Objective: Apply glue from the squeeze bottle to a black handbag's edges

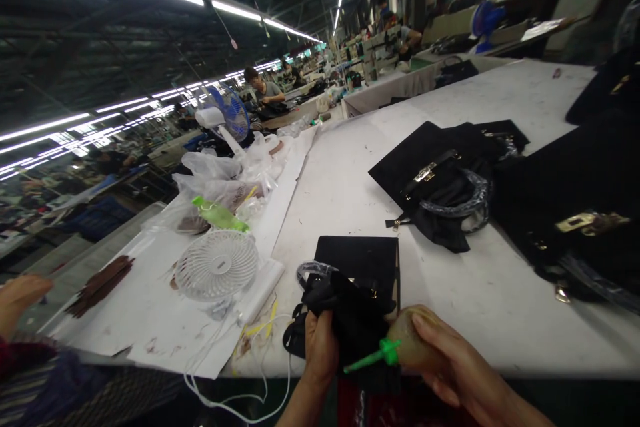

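My left hand (321,347) is closed on the bunched fabric of a black bag (357,250) at the table's front edge. The bag has a plastic-wrapped handle and small gold-coloured hardware. In my right hand (450,350) is a glue bottle (415,341) with a murky brownish body and a long green nozzle. The nozzle points left, across the front of the black fabric; whether its tip touches the fabric I cannot tell. Part of the bottle is hidden by my fingers.
Black bags (435,180) with gold clasps lie to the right, beside a larger one (590,187). To the left are a white fan (217,263), a green bottle (220,215), brown strips (100,285) and plastic bags. A white cable (260,400) hangs over the front edge. Another person's hand (23,293) is far left.
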A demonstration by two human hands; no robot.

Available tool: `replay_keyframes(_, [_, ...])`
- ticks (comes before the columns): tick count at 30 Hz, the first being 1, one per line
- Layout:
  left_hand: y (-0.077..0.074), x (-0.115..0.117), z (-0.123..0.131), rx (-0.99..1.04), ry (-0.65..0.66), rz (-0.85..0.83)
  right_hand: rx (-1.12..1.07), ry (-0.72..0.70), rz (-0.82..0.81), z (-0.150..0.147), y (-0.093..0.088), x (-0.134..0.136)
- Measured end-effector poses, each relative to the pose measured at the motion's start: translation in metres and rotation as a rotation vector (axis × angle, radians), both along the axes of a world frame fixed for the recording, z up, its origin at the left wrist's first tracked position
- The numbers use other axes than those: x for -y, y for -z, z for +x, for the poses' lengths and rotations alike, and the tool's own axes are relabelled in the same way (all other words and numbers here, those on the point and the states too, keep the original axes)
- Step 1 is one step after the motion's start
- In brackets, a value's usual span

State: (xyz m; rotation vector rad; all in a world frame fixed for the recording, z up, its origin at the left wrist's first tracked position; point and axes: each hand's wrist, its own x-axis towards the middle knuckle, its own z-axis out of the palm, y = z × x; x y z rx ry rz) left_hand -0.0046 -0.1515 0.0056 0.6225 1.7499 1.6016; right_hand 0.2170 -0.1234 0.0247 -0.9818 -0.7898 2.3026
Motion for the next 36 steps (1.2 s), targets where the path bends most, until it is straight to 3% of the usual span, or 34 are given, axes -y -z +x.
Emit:
replay_keyframes(3, [0.004,0.000,0.000,0.101,0.004,0.032,-0.029,-0.049,-0.214,-0.009,0.003,0.004])
replay_keyframes(7, [0.006,0.000,0.000,0.129,0.030,0.040,-0.207,0.003,-0.541,-0.022,0.008,0.005])
replay_keyframes(10, [0.001,-0.001,0.001,0.045,0.031,0.016,-0.353,0.043,-0.619,-0.031,0.009,0.004])
replay_keyframes(15, [-0.003,0.001,-0.001,-0.069,0.033,-0.012,-0.426,0.054,-0.573,-0.037,0.010,0.008])
replay_keyframes(20, [-0.001,0.011,0.009,-0.131,0.175,0.067,-0.567,0.082,-0.435,-0.037,0.006,0.010])
replay_keyframes(23, [-0.005,0.013,0.016,-0.172,0.269,0.056,-0.509,0.049,-0.318,-0.039,0.000,0.005])
replay_keyframes(30, [-0.008,0.006,0.002,0.352,0.000,0.130,-0.529,0.223,-0.248,-0.003,0.003,-0.014])
replay_keyframes(33, [-0.009,0.004,-0.004,0.437,-0.112,0.162,-0.416,0.218,-0.231,0.017,0.004,-0.013])
replay_keyframes(36, [-0.009,0.003,-0.004,0.447,-0.104,0.157,-0.314,0.182,-0.224,0.022,-0.001,-0.011])
